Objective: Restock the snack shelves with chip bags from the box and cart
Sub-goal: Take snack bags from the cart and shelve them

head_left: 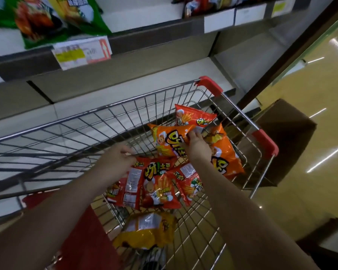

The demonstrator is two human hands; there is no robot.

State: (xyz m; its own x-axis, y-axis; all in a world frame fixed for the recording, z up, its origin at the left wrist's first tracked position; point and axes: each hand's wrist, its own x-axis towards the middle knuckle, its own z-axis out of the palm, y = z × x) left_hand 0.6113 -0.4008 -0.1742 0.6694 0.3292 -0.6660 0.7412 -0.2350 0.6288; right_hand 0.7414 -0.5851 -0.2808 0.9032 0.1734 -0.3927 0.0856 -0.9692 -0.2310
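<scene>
A wire shopping cart with red corner guards holds several chip bags. My right hand pinches the edge of an orange chip bag that is raised near the cart's far end. Two more orange bags lie behind and beside it. My left hand grips the top of a red chip bag lower in the cart. Another red bag and a third lie next to it. A yellow bag lies at the near end.
Green chip bags stand on the upper shelf above a price tag. The lower shelf behind the cart shows bare white board. A brown cardboard box sits on the floor to the cart's right.
</scene>
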